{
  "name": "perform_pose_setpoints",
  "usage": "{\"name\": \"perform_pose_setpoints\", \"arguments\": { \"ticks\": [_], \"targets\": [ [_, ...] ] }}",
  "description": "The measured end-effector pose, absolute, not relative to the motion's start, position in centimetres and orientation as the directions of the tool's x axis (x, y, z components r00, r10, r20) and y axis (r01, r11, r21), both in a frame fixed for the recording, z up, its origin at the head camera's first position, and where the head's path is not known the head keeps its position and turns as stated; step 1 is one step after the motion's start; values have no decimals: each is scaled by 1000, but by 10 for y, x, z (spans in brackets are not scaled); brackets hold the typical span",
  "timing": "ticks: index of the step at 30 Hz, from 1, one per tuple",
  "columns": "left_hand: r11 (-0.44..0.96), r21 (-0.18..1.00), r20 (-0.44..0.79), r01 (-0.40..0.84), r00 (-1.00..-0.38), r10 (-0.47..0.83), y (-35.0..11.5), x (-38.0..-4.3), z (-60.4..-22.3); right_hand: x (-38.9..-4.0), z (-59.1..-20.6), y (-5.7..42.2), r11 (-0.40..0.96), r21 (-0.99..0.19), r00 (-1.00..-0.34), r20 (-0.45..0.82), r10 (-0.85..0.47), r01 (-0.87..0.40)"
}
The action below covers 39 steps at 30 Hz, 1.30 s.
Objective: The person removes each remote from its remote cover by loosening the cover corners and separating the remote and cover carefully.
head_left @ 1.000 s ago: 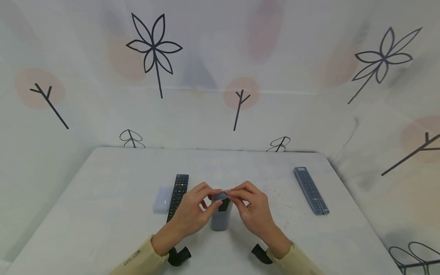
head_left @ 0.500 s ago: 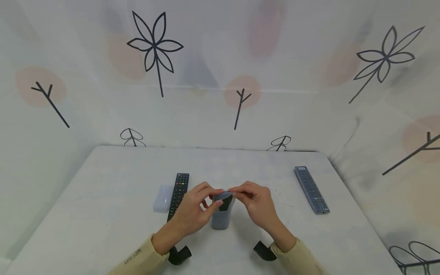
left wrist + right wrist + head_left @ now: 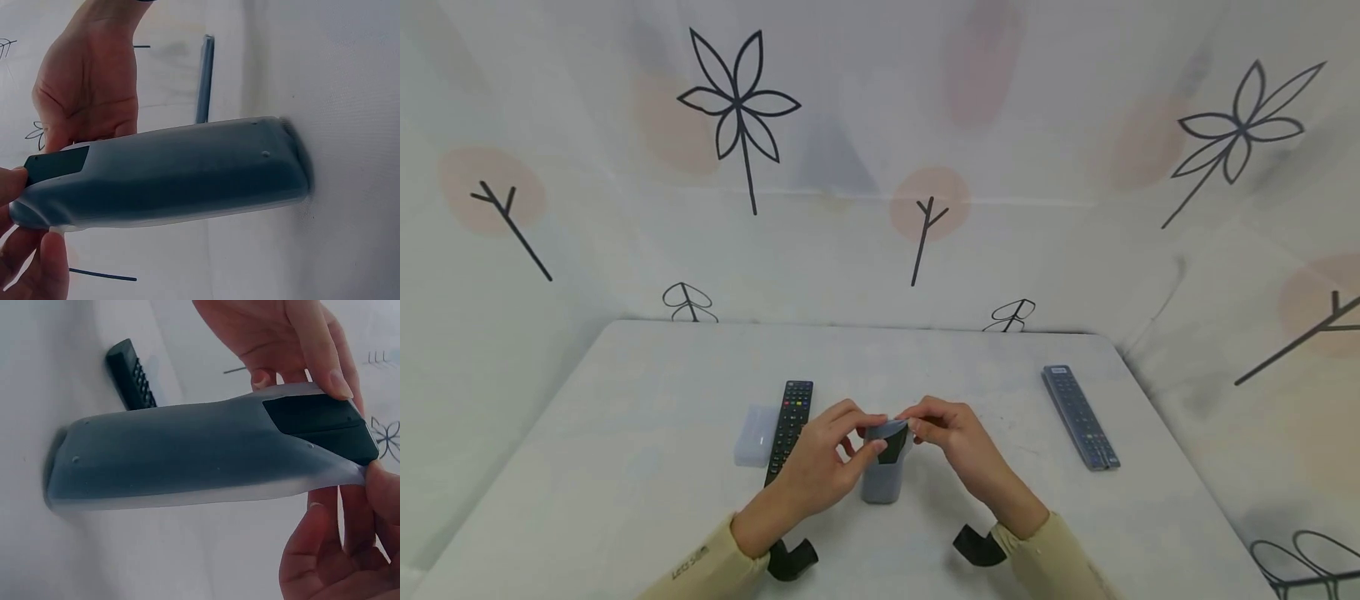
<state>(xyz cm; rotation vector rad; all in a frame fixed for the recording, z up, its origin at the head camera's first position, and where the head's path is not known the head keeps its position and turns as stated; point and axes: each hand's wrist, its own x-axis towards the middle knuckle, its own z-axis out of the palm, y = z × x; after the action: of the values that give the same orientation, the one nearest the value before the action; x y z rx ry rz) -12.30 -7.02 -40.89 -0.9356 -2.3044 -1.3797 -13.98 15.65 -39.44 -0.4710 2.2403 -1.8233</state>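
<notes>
Head: translucent blue-grey rubbery sleeve (image 3: 882, 485) around dark oblong device (image 3: 892, 448), on end on white desk (image 3: 647, 417), well short of back edge; left hand (image 3: 822, 462) pinching its top, right hand (image 3: 961, 446) sleeve rim, fingers curled. Left wrist: base touches desk. Right wrist: device's end exposed.

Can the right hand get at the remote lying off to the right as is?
Probably, after letting go: the right hand pinches the translucent cover, but nothing visible stands between it and that remote.
</notes>
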Motion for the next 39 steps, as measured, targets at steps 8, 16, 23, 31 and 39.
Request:
{"name": "perform_pose_setpoints", "arguments": {
  "ticks": [8, 16, 23, 31, 39],
  "targets": [
    [330, 654, 563, 681, -729, 389, -71, -123, -406, -139, -394, 155, 177, -982, -928, -4, -373, -67],
    [337, 601, 600, 725, -687, 409, -74, -123, -403, -136, -392, 154, 142, -989, -923, -20, -385, -38],
    [337, 550, 647, 764, -645, 407, -73, -123, -406, -133, -392, 150, 117, -993, -932, -23, -362, -22],
    [364, 530, 657, 766, -642, 395, -72, -125, -406, -124, -393, 146, 191, -970, -952, 88, -293, -148],
    [391, 461, 687, 796, -600, 411, -73, -128, -405, -118, -398, 141, 295, -916, -948, 203, -245, -272]
  ]
}}
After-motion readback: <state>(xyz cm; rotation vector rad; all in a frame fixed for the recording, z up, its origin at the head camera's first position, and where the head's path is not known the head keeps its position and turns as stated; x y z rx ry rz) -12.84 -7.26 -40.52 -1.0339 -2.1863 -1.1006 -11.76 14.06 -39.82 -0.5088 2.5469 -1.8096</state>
